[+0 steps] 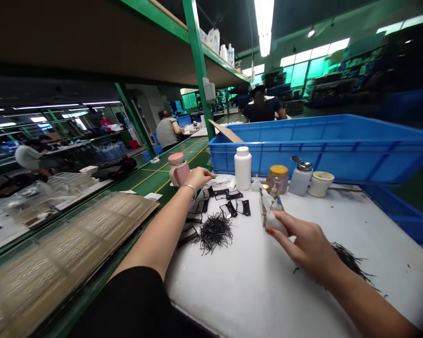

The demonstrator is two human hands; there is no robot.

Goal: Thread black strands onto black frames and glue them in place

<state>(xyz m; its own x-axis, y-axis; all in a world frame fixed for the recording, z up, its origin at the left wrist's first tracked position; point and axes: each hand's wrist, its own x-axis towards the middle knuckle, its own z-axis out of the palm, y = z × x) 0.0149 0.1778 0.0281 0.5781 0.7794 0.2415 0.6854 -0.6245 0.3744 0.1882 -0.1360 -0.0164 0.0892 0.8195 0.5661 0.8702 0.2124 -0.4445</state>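
My left hand (198, 178) reaches out over the far left of the white work surface, its fingertips pinched together; anything between them is too small to tell. Under and beside that wrist lie several black curved plastic frames (230, 208) and a tangled heap of thin black strips (216, 232). Thumb and fingers of my right hand (308, 241) close around a white rounded object, perhaps a small squeeze bottle (276, 224). It is at the near end of a small narrow tray (262, 205) of small items. A second bunch of black strips (348, 259) is partly hidden by my right forearm.
A white bottle (243, 169), an orange-lidded jar (279, 178), a grey dispenser (300, 179) and a cream tub (320, 184) line the back, before a large blue crate (320, 159). A pink mug (179, 170) stands left, near a green post (199, 65). Other people sit farther off.
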